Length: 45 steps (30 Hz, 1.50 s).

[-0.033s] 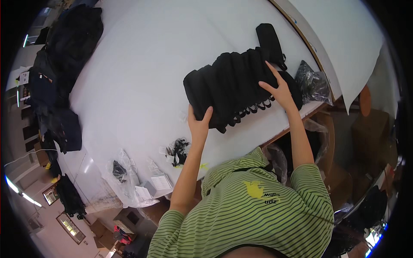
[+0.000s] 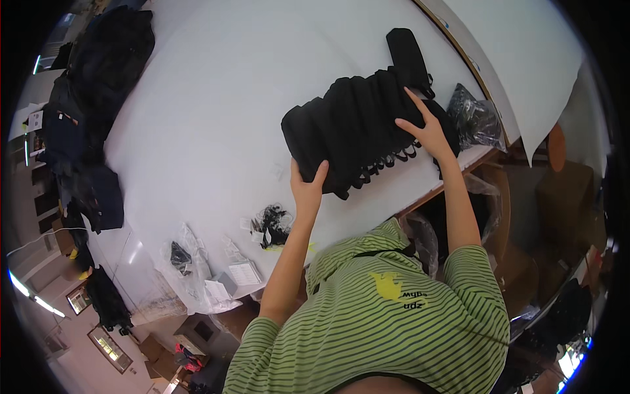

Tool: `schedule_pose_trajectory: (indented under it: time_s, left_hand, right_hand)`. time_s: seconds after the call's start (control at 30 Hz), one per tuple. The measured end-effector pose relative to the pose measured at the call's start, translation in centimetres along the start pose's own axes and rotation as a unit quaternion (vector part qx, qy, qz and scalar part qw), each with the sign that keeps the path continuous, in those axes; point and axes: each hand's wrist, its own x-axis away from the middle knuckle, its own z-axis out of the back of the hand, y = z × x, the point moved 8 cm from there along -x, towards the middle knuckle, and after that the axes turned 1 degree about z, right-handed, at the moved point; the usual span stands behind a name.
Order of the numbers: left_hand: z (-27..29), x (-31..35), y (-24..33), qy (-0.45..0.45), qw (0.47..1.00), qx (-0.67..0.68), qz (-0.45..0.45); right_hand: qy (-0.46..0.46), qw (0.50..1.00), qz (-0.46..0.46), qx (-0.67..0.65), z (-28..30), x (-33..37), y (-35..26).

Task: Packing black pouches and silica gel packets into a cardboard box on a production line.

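Left grip [image 2: 307, 190]: grasping; thumb on the front face of the row's left end, fingers against its outer side.
Right grip [image 2: 430, 136]: grasping; thumb and forefinger spread over the row's right end, remaining fingers hidden.
Pouches [image 2: 351, 128]: black, packed side by side in one row, spanning the gap between both grips; small loops along the near edge; exact count unclear.
Bench [image 2: 216, 98]: white, beneath both grips.
Black piece [image 2: 447, 131]: rounded, just beside the right grip, on its outer side; partly hidden.
Cords [image 2: 274, 224]: black tangle with pale tags, near the left grip, on the wearer's side.
Plastic bag [image 2: 474, 117]: clear, dark contents, right of the right grip.
Loose pouch [image 2: 407, 56]: black, beyond the right grip, behind the row's right end.
Cards [image 2: 245, 273]: white, left of and nearer the wearer than the left grip.
Dark bags [image 2: 111, 65]: heaped, well left of the left grip.
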Motion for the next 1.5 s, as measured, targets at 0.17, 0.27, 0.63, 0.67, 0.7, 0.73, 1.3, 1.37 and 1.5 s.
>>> schedule_pose_trajectory:
  time_s: [0.17,0.27,0.63,0.67,0.7,0.73,1.3,1.37,1.5]
  left_hand:
    - [-1.4,4.6,-9.4,-0.103,0.981,0.064,0.154]
    - [0.5,7.0,-12.5,-0.085,0.922,0.279,0.256]
    - [5.6,8.5,-9.9,0.010,0.998,0.064,0.022]
    - [6.2,9.3,-8.1,0.028,0.999,-0.017,0.014]
    - [7.0,9.6,-5.9,0.049,0.994,-0.099,0.002]
    - [7.7,9.7,-5.3,0.047,0.990,-0.135,-0.002]
    - [5.8,3.9,-8.9,0.009,1.000,-0.029,0.007]
    - [5.1,3.3,-9.2,-0.027,0.999,-0.010,-0.015]
    - [5.6,2.6,-11.0,0.026,0.998,0.043,-0.046]
  right_hand:
    - [0.208,0.864,0.132,0.439,1.2,4.5,-3.8]
    - [0.144,0.956,0.184,0.176,-4.8,8.2,-8.6]
    - [0.040,0.914,0.217,0.339,-18.6,13.6,-6.4]
    - [0.049,0.907,0.216,0.357,-18.2,13.3,-5.4]
    - [0.061,0.900,0.219,0.372,-18.1,13.0,-4.7]
    - [0.058,0.898,0.227,0.371,-18.3,12.8,-4.7]
    - [-0.044,0.992,0.040,0.115,-18.5,10.4,-0.6]
    - [-0.049,0.995,0.021,0.083,-18.5,10.4,0.2]
    - [-0.053,0.992,0.027,0.108,-18.7,10.1,0.3]
